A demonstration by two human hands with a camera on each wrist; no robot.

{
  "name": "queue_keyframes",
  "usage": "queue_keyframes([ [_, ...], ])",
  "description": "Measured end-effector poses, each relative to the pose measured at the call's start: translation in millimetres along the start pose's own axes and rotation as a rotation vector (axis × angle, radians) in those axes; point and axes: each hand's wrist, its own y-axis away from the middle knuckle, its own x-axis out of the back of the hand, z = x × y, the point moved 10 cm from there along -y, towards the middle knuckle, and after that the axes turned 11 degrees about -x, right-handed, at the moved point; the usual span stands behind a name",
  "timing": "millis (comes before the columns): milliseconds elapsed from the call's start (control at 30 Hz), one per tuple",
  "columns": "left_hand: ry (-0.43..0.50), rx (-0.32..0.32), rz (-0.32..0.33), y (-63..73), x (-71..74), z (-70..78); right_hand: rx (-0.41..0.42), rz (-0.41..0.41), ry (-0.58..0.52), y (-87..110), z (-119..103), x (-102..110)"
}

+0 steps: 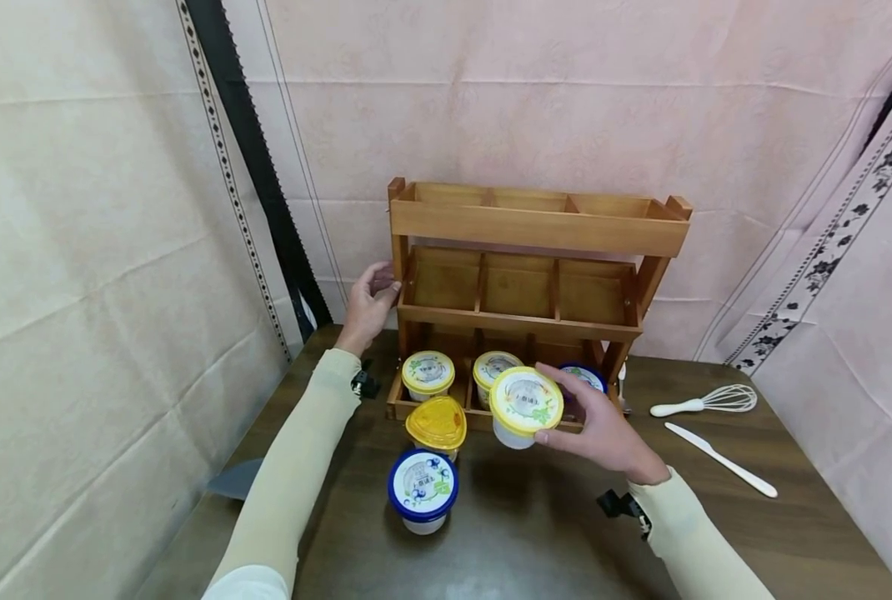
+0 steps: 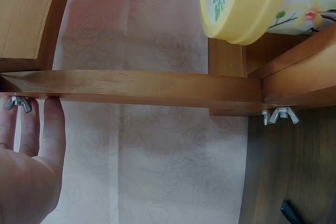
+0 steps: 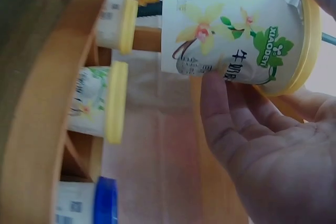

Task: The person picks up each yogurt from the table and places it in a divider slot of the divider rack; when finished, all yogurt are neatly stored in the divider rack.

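My right hand (image 1: pixel 599 429) grips a white tub with a yellow lid (image 1: pixel 526 402), held in front of the bottom tier of a wooden rack (image 1: pixel 539 225). Vanilla flowers and a green leaf logo decorate the tub's side (image 3: pixel 236 30) in the right wrist view. Straight fingers of my left hand (image 1: pixel 368 310) touch the rack's left post (image 2: pixel 157 87), close to a wing nut (image 2: pixel 18 102). Inside the bottom tier stand a yellow-lidded tub (image 1: pixel 428 372) at left, another yellow-lidded tub (image 1: pixel 493 365) in the middle, and a blue-lidded tub (image 1: pixel 587 377) at right, partly hidden by my right hand.
On the table before the rack stand a tub with an orange-yellow lid (image 1: pixel 436 423) and a blue-lidded tub (image 1: pixel 423 485). A whisk (image 1: pixel 704 401) and a white knife (image 1: pixel 719 459) lie at right. Something grey (image 1: pixel 238 480) shows beside my left forearm. Cloth hangs behind.
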Motion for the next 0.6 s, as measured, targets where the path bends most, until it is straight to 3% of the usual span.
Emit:
queue_keyframes([
  [333, 0.012, 0.014, 0.002, -1.5, -1.4, 0.2, -0.034, 0.165, 0.038, -18.0, -16.8, 46.3],
  [600, -0.001, 0.005, 0.001, -2.0, -0.5, -0.5, -0.043, 0.225, -0.032, -31.4, -25.9, 72.6],
])
